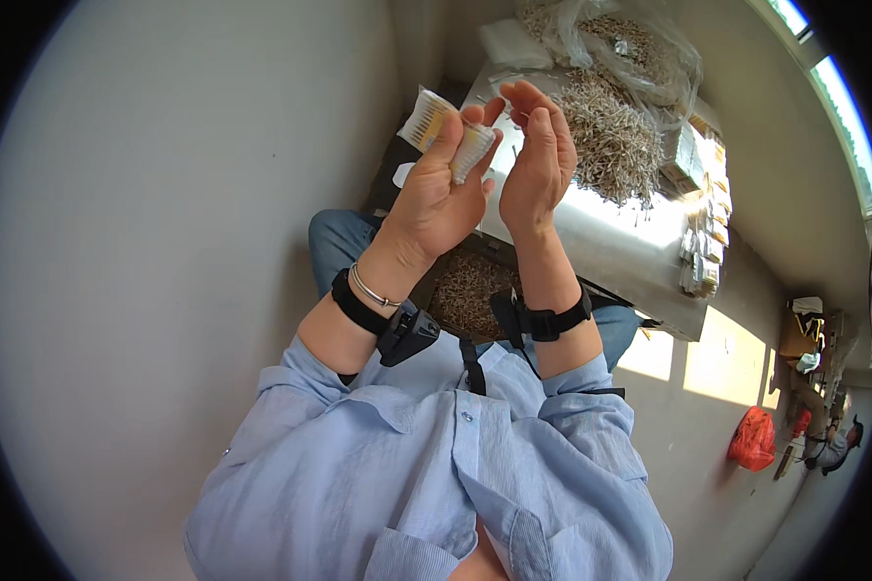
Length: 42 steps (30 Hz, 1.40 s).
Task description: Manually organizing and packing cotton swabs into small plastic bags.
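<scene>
My left hand (434,210) is closed around a clear packet of cotton swabs (428,118), the thumb pressed across its front. White swab tips show at both ends of the packet, which tilts to the left above the table. Beside it, my right hand (537,176) is raised with its fingers stretched out and slightly bent, its palm toward the left hand. Nothing shows in that hand, though its palm is partly hidden. Just beyond it lies a large heap of loose cotton swabs (610,145) on the metal table (639,254).
A clear plastic bag (664,48) with more swabs sits behind the heap. Filled packets (704,237) line the table's right edge. Loose swabs (470,295) fill a space below, between my knees. A red bag (752,439) and another person (828,450) are far right.
</scene>
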{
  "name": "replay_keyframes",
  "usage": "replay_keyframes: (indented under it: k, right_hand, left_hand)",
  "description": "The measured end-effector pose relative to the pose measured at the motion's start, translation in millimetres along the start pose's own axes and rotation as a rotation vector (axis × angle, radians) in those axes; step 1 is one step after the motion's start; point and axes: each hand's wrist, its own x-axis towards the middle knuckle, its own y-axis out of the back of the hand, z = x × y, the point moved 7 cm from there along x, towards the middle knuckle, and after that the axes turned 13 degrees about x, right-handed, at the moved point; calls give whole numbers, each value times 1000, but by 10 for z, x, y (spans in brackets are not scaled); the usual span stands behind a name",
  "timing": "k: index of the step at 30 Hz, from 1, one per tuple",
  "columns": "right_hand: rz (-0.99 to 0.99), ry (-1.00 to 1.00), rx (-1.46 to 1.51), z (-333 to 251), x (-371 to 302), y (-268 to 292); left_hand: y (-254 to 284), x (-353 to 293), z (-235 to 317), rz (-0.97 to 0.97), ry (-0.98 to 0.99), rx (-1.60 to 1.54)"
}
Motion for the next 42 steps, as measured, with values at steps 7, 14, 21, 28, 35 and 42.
replay_keyframes:
  k: [7,14,21,28,35,42]
  right_hand:
    - [-315,-462,242,-50,-270,-140]
    - [-241,-559,234,-119,-320,-125]
    - [-234,-491,118,-168,-323,-74]
    - [-232,-426,100,-164,-354,-29]
    - [-252,-401,-66,-153,-378,-57]
    - [-181,-409,-78,-53,-468,63]
  left_hand:
    - [-88,-107,56,-165,12,-210]
    - [-212,-215,50,-213,12,-239]
    - [-208,-223,-8,-107,25,-249]
    - [-167,-196,-70,-92,37,-226]
    - [-100,-156,-88,-73,21,-194]
    - [-4,-126,-73,-79,-31,-230]
